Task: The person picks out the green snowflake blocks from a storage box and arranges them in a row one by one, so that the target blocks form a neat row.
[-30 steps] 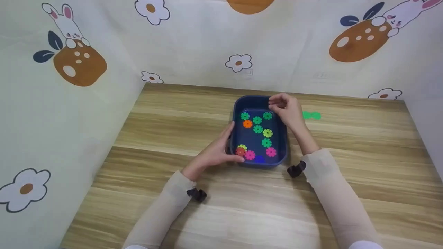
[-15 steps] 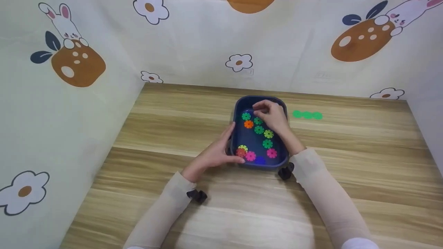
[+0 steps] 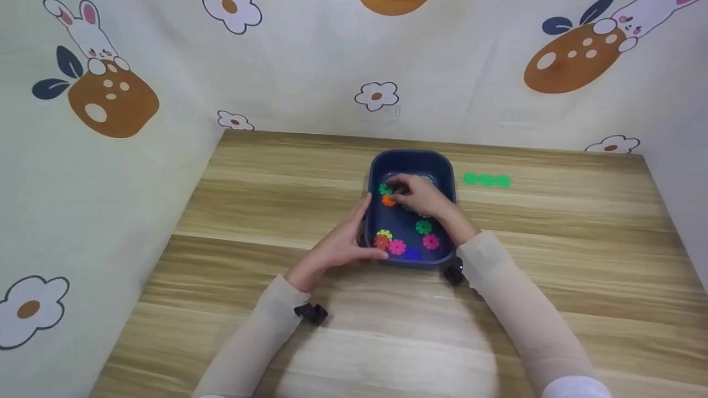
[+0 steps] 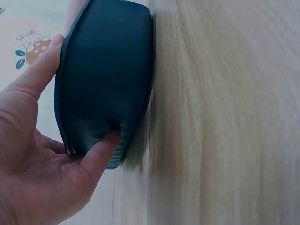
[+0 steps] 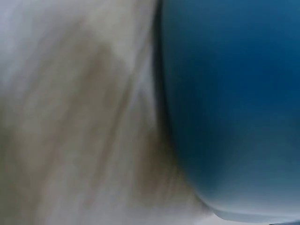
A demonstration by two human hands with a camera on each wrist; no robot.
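Observation:
A dark blue basin (image 3: 410, 157) stands on the table, holding several loose snowflake building discs. My left hand (image 3: 340, 246) grips its near left corner, the thumb over the near rim and other fingers along the left side. The left wrist view shows the basin's outer wall (image 4: 108, 61) between that hand's fingers. Inside, my right hand (image 3: 423, 197) is low over the discs, its index finger at a green disc (image 3: 385, 189) and its thumb overlapping an orange disc (image 3: 388, 200). Thumb and index are apart, and the hand hides some discs. A blurred basin wall (image 5: 234, 103) fills much of the right wrist view.
Right of the basin, three green discs (image 3: 487, 179) lie in a row on the wooden table (image 3: 265, 188). Near the basin's front are a pink disc (image 3: 397, 246), a red disc (image 3: 381, 241) and a blue disc (image 3: 412, 254). A patterned wall cloth (image 3: 310, 72) rises behind.
My right hand has moved from the basin's far right rim down and left to the green and orange discs. The left hand keeps its grip on the basin. The view has shifted slightly.

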